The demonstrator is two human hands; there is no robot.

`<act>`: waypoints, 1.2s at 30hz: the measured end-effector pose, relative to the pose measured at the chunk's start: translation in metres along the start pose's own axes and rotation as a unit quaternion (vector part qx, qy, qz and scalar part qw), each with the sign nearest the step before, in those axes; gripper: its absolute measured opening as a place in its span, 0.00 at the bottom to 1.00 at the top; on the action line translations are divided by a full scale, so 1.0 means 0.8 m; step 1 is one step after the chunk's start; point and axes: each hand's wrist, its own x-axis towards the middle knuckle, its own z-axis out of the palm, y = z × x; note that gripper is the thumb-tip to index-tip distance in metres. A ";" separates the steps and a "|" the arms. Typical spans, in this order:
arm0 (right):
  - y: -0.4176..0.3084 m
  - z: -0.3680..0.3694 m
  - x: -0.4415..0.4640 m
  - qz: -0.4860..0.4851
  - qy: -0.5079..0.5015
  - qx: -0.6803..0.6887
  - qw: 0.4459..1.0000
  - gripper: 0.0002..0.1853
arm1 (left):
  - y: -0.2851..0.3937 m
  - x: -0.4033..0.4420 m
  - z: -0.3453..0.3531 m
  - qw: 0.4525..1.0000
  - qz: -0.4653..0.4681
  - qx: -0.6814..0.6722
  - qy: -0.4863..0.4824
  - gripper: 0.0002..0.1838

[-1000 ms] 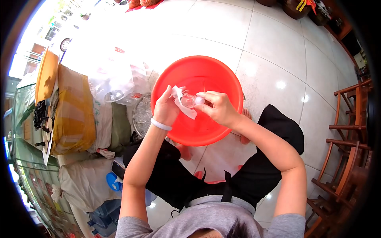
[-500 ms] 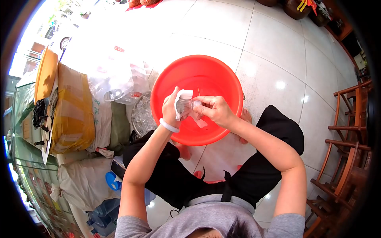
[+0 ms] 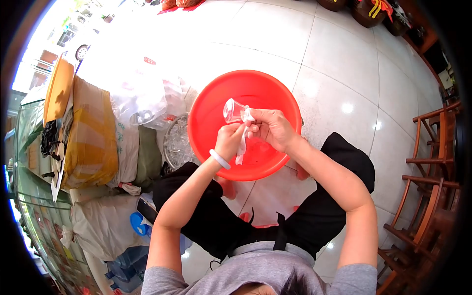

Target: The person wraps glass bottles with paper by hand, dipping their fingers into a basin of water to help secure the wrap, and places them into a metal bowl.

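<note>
A small clear bottle [image 3: 234,111] with a flared body is tilted over the red basin [image 3: 209,93], its wide end pointing up and left. My right hand [image 3: 276,129] is closed around its narrow neck end. White cloth [image 3: 242,150], perhaps tissue, wraps that neck and hangs down between my hands. Fingers pinched together, my left hand [image 3: 228,141] grips the cloth just below the bottle, close to my right fingers. The exact finger contacts at the neck are partly hidden.
A metal bowl of clear glassy pieces [image 3: 176,145] stands left of the basin, beside clear plastic bags [image 3: 147,101]. A taped cardboard box [image 3: 91,132] and sacks are farther left. Wooden chairs [image 3: 427,196] line the right; dark jars [image 3: 364,12] stand at the back.
The bottle has turned, so its wide end now points up-left, free of the left palm. My left hand has moved down and right, and the cloth now goes around the neck.
</note>
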 end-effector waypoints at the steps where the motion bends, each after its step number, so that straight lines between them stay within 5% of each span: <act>1: -0.002 -0.004 0.002 -0.017 -0.002 -0.081 0.997 0.12 | 0.016 -0.007 0.000 0.999 -0.023 -0.040 -0.016 0.09; 2: -0.004 -0.007 0.001 -0.035 -0.004 -0.161 0.986 0.12 | 0.030 -0.013 0.000 0.995 -0.046 -0.079 -0.033 0.08; 5: -0.006 -0.006 -0.004 -0.054 0.025 -0.252 0.966 0.13 | 0.009 0.002 -0.015 0.979 0.083 -0.174 -0.063 0.14; 10: -0.001 -0.018 0.005 -0.120 0.055 -0.333 0.934 0.14 | 0.032 -0.008 -0.023 0.979 0.060 -0.161 -0.109 0.19; 16: 0.000 -0.014 0.004 -0.053 0.034 -0.357 0.932 0.15 | 0.024 -0.004 -0.024 0.967 -0.006 -0.235 -0.101 0.14; 18: -0.001 -0.014 0.007 -0.117 0.032 -0.408 0.905 0.16 | 0.021 -0.001 -0.030 0.934 -0.050 -0.307 -0.178 0.19; 19: -0.002 -0.014 0.007 -0.117 0.032 -0.408 0.905 0.16 | 0.018 0.001 -0.030 0.934 -0.049 -0.307 -0.178 0.19; 21: -0.003 -0.013 0.005 -0.216 0.073 -0.531 0.816 0.19 | 0.013 0.004 -0.029 0.896 -0.126 -0.412 -0.105 0.25; 25: 0.006 -0.025 0.008 -0.149 0.044 -0.483 0.862 0.26 | 0.008 0.007 -0.042 0.813 -0.157 -0.547 -0.126 0.26; 27: 0.009 -0.027 0.008 -0.191 0.025 -0.644 0.740 0.34 | 0.007 0.008 -0.039 0.804 -0.142 -0.561 -0.137 0.26; 31: 0.038 -0.023 0.010 -0.327 0.069 -0.698 0.633 0.32 | 0.028 0.000 -0.023 0.797 -0.157 -0.575 -0.097 0.28; 36: 0.039 -0.018 0.013 -0.365 0.064 -0.722 0.585 0.20 | 0.000 0.000 -0.035 0.788 -0.138 -0.587 -0.127 0.30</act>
